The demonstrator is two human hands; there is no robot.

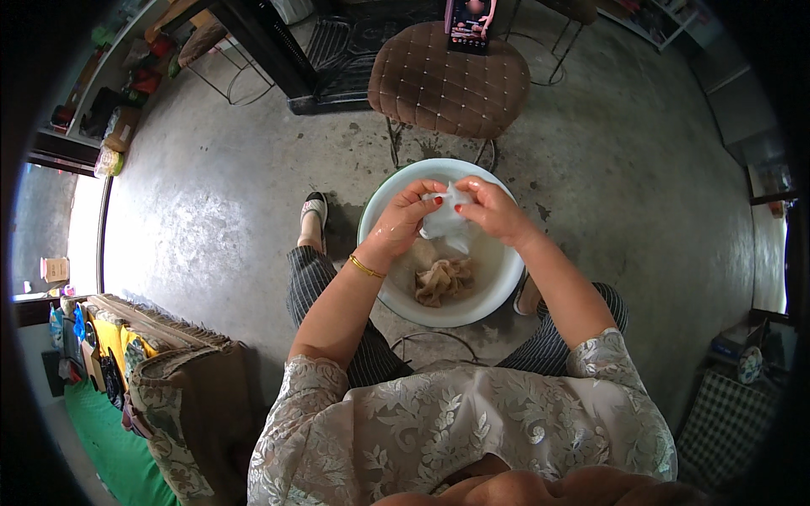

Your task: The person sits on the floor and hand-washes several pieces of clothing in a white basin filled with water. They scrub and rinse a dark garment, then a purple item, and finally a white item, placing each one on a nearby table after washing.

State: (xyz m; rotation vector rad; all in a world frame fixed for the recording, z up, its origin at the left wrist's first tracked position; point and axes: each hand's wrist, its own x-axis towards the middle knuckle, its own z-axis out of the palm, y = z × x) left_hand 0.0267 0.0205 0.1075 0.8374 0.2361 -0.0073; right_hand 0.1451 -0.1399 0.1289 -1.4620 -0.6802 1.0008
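Over a white basin [500, 297] of cloudy water, my left hand [405, 215] and my right hand [492, 209] pinch a small wet white cloth [448, 218] between thumbs and fingers. The cloth hangs bunched between the two hands, its lower tip pointing down into the basin. A crumpled tan cloth [443, 281] lies in the water nearer to me, with part of it sunk and blurred. A gold bracelet [366, 266] circles my left wrist.
A brown quilted stool [446, 82] stands just beyond the basin, with a phone-like screen [469, 25] upright on it. A dark stove base [354, 50] is behind it to the left. A fabric-covered sofa [190, 379] stands at lower left. Wet spots mark the concrete floor [240, 171].
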